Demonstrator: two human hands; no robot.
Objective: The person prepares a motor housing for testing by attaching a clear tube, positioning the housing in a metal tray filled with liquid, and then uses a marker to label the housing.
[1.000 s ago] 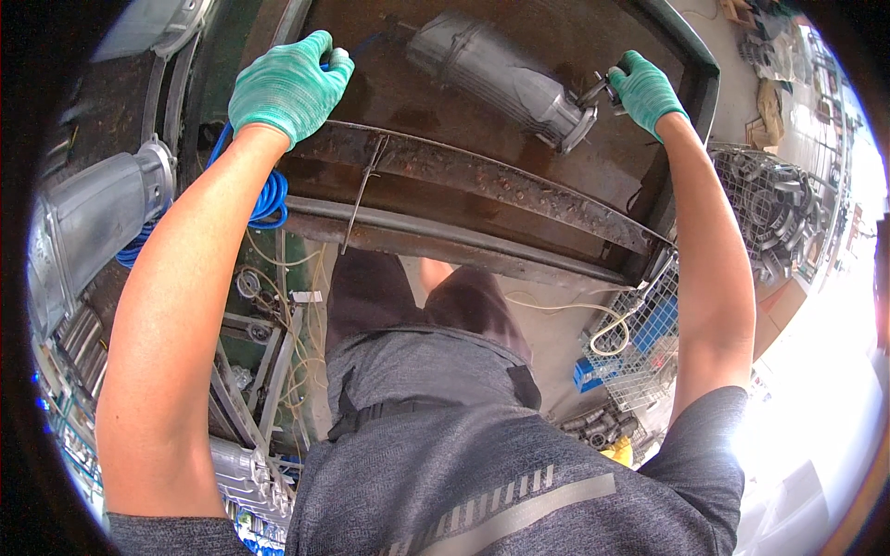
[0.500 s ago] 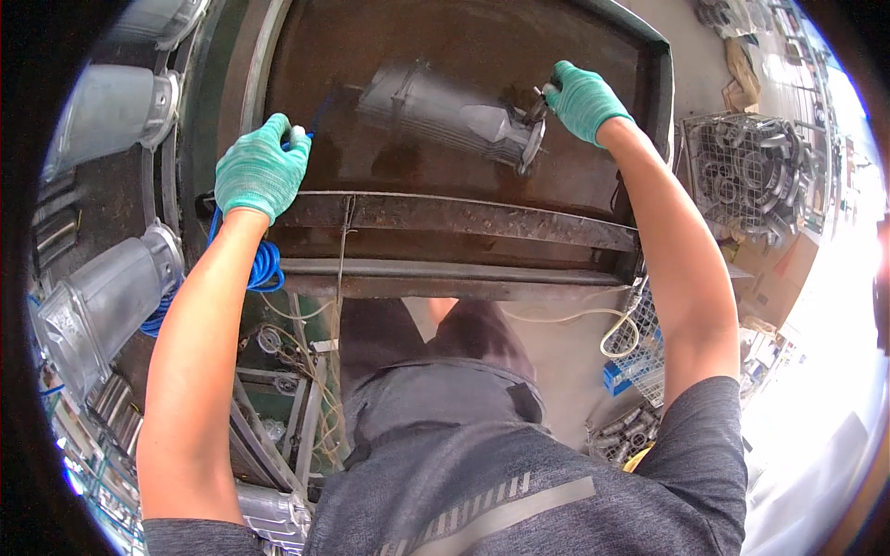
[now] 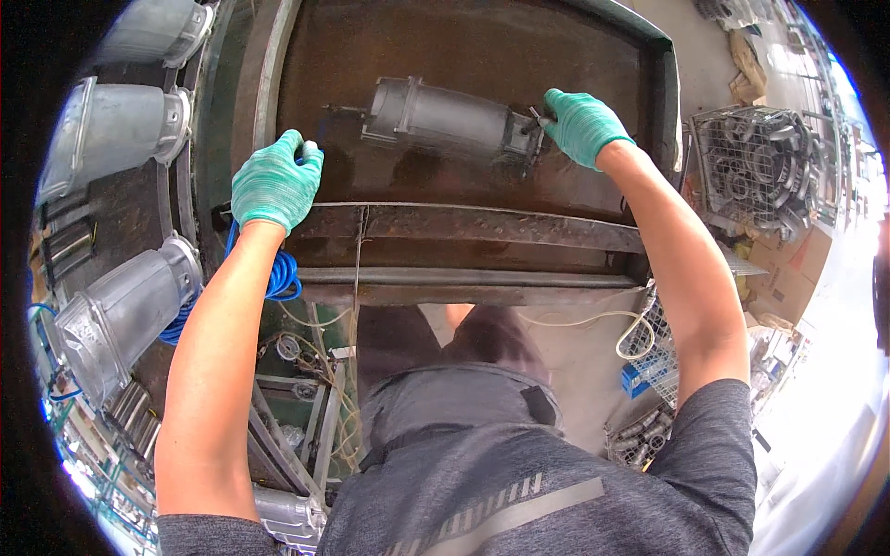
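Observation:
A grey cast-metal cylindrical housing point(image 3: 445, 113) lies sideways within a dark, brown-bottomed tank point(image 3: 473, 215), seemingly in water. Its wider collar faces left, with a metal fitting point(image 3: 345, 111) sticking out there. At its narrower right end sits a small metal clamp point(image 3: 530, 123) with a crossbar. My right hand point(image 3: 584, 127), in a green knit glove, pinches that crossbar. Over the tank's near left corner my left hand point(image 3: 276, 183), gloved alike, is closed on a blue air hose point(image 3: 285, 276); the hose runs up from below beside the wrist, and the fingers hide most of the grip.
Several similar grey housings point(image 3: 116, 125) line a rack on the left. On the right stands a wire basket point(image 3: 756, 167) of metal parts, with a cardboard box point(image 3: 788, 269) close by. A pressure gauge point(image 3: 288, 347) and thin tubes hang below the tank's front edge.
The housing has turned about its length and come more level; its right end has swung up in view. My right hand has lowered slightly; my left hand has shifted a little right and down.

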